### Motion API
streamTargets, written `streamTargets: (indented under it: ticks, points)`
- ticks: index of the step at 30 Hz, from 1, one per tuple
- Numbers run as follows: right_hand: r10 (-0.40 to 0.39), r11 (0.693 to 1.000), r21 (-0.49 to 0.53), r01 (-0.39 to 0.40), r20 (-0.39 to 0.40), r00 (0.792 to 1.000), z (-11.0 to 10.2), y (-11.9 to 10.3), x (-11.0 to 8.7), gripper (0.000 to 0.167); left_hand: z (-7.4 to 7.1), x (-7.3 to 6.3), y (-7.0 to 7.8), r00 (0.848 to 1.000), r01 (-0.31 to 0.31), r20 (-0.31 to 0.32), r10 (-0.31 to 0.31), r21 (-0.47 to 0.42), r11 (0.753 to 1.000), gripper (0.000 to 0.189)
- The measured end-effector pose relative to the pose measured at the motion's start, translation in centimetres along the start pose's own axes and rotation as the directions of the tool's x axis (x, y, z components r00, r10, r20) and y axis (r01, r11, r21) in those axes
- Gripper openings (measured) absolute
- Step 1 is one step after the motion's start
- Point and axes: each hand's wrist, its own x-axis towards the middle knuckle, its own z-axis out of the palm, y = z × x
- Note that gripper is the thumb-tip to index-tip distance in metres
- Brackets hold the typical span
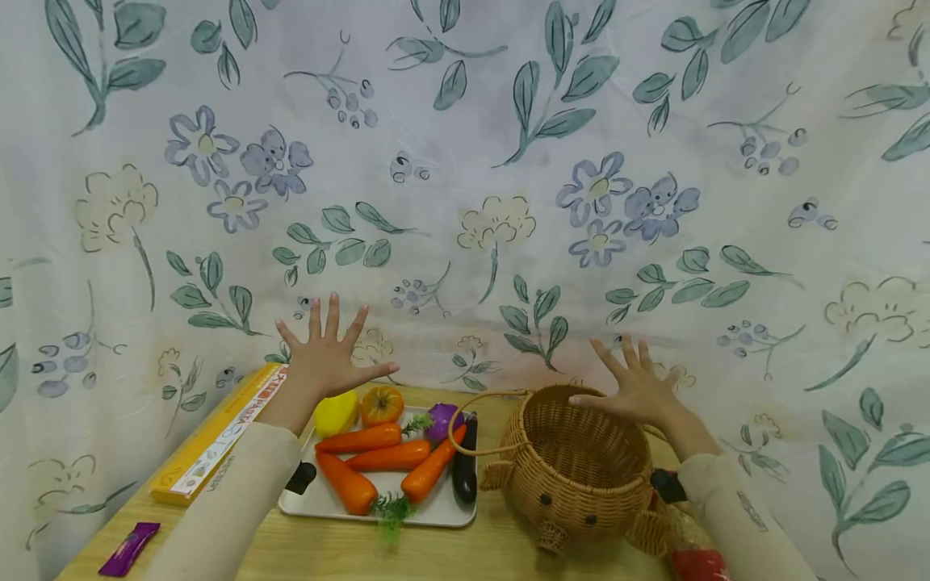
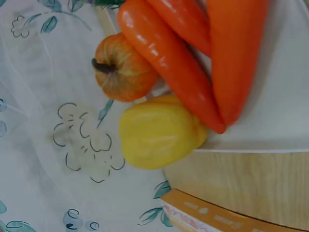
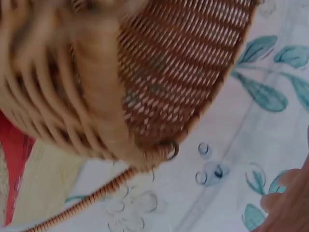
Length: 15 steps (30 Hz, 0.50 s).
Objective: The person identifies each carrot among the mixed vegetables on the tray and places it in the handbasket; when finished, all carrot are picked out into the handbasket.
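Note:
My left hand [image 1: 324, 363] is raised with fingers spread, over the back left of a white tray [image 1: 305, 504], holding nothing. On the tray lie several orange carrots [image 1: 349, 482], a yellow bell pepper [image 2: 161, 133], a small orange pumpkin [image 2: 125, 67], a purple round vegetable [image 1: 445, 421] and a dark eggplant [image 1: 465, 468]. My right hand [image 1: 639, 387], also spread and holding nothing, is up beside a wicker basket [image 1: 581, 484], overlapping its back right rim in the head view. The basket has an animal face and a looped handle [image 1: 472, 395]; its inside shows bare weave.
A long yellow pasta box [image 1: 218, 436] lies left of the tray. Nearer the front left is a small purple packet [image 1: 129, 549]. A red-and-clear bag [image 1: 697, 557] sits right of the basket, partly behind my right sleeve. Behind the table hangs a floral curtain [image 1: 436, 161].

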Motion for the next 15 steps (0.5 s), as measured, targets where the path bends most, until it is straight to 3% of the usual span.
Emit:
streamTargets:
  ticks: [9,15]
  points:
    - [-0.035,0.999,-0.006,0.035,-0.052,0.998,0.6,-1.3,-1.3,0.107,1.8,-2.4,-1.2,0.999,-0.034,0.035,0.033,0.016,0.999,0.111]
    - [-0.030,1.000,-0.004,0.030,-0.124,0.992,1.3,-1.7,-2.3,0.104,2.6,-4.0,-2.3,0.998,-0.065,-0.006,0.065,0.018,0.998,0.107]
